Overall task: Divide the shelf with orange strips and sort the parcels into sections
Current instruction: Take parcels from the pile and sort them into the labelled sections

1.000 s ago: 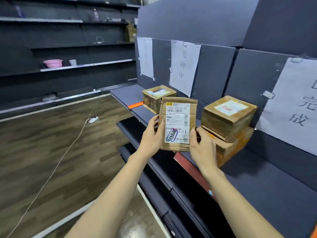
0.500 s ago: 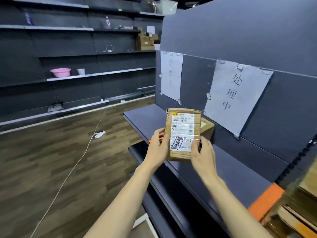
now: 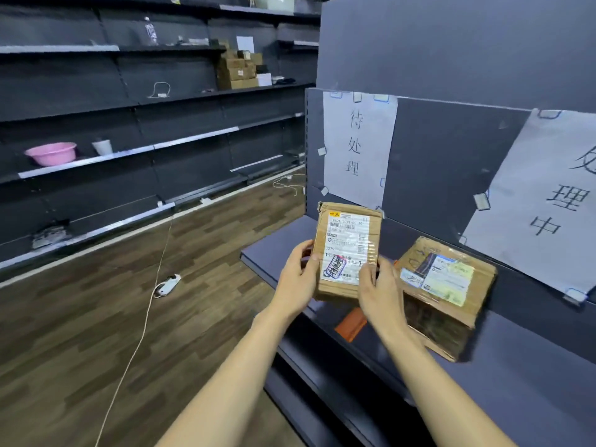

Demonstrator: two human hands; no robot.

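Note:
I hold a flat brown parcel [image 3: 347, 250] upright, its white shipping label facing me, above the left end of the dark shelf [image 3: 277, 240]. My left hand [image 3: 298, 277] grips its left edge and my right hand [image 3: 379, 290] its lower right corner. An orange strip [image 3: 351, 324] lies across the shelf just below the parcel. To the right of the strip a second cardboard parcel [image 3: 445, 291] rests on the shelf. Two paper signs hang on the back panel: one [image 3: 358, 150] above the left section, another [image 3: 541, 201] above the section to the right.
A lower shelf level [image 3: 322, 401] juts out below. A white power strip [image 3: 167, 284] and its cable lie on the wooden floor to the left. Across the aisle the shelving holds a pink basin [image 3: 51, 153], a cup [image 3: 102, 146] and stacked boxes [image 3: 238, 71].
My view and both hands have swung left along the shelf with the parcel. The stacked parcels on the right have left the frame; the left sign and section have come into view.

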